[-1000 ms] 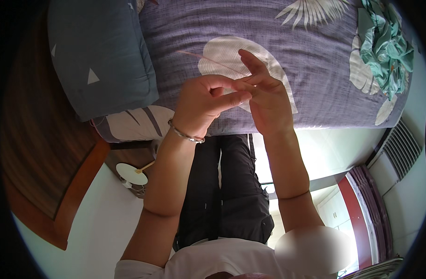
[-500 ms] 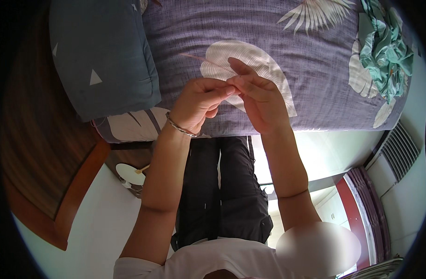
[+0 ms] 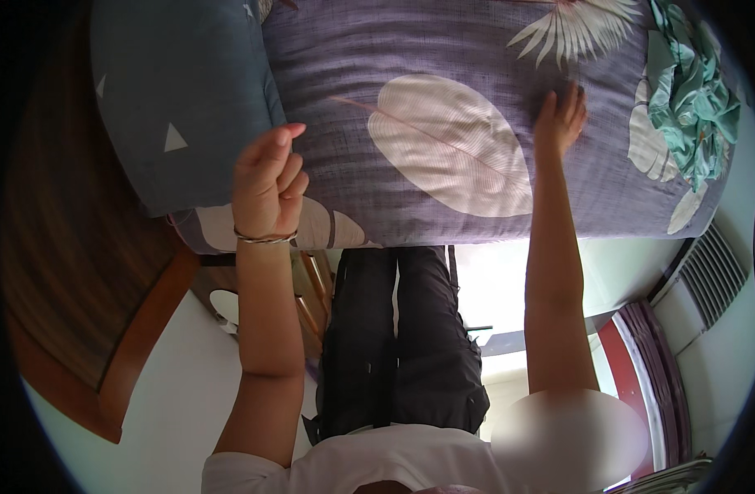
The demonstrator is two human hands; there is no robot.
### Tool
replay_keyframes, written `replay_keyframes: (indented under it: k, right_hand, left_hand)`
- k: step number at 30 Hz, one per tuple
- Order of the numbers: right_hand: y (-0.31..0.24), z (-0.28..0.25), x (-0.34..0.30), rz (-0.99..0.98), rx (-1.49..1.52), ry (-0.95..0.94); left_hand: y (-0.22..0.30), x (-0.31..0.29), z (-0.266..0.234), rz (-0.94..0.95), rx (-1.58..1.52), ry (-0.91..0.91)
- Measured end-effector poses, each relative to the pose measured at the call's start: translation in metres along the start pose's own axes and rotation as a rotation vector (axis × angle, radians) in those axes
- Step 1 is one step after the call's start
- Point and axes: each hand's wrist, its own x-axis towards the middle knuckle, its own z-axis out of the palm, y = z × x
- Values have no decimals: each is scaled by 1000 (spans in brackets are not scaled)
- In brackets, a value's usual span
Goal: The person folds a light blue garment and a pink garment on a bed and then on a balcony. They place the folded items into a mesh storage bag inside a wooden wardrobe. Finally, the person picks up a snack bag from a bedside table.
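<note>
My left hand [image 3: 270, 177], with a bracelet at its wrist, is raised beside the right edge of a dark grey-blue pillow [image 3: 180, 74]. Its fingers are curled, thumb against forefinger; anything pinched there is too small to make out. Farther off to the right, my right hand [image 3: 563, 123] reaches over the purple bed sheet [image 3: 336, 173] with its fingers stretched out and nothing visible in them. Whether it touches the cloth I cannot tell. Between the two hands a large pale leaf print [image 3: 452, 148] shows on the sheet.
Crumpled green cloth [image 3: 690, 107] lies at the bed's far right. A brown wooden panel with a raised edge [image 3: 147, 337] stands at the left. Below the bed edge are a white round object [image 3: 223, 305] and my dark trousers [image 3: 398, 337]. A purple curtain [image 3: 653, 370] hangs lower right.
My hands were together over the leaf print, fingertips pinched against each other. They have parted: the left moved left toward the pillow, the right moved right and farther out, its fingers spreading.
</note>
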Motion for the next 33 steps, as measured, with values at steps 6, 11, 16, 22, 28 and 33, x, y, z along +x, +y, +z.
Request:
replay_keyframes:
  k: [6,11,16,22,28,33]
  right_hand:
    - [-167,14,-85,-622,-195,-468]
    - [-195,5,-179,-1143,165,-638]
    - [-154,10,-250,-1205,459,-820]
    - [-135,16,-263,-1317,636,-852]
    - [-135,-30,-71,-427,715,-1170]
    - [19,-9,32,-280,-211,-179]
  left_hand:
    - [-4,-7,-11,27,-65,-51]
    - [-4,-15,-22,31,-129,18]
    - [0,-16,-29,49,-116,27]
    - [-5,-13,-5,50,-79,-12]
    - [-33,5,5,-37,15,-67]
    - [-57,27,44,-125,156,0]
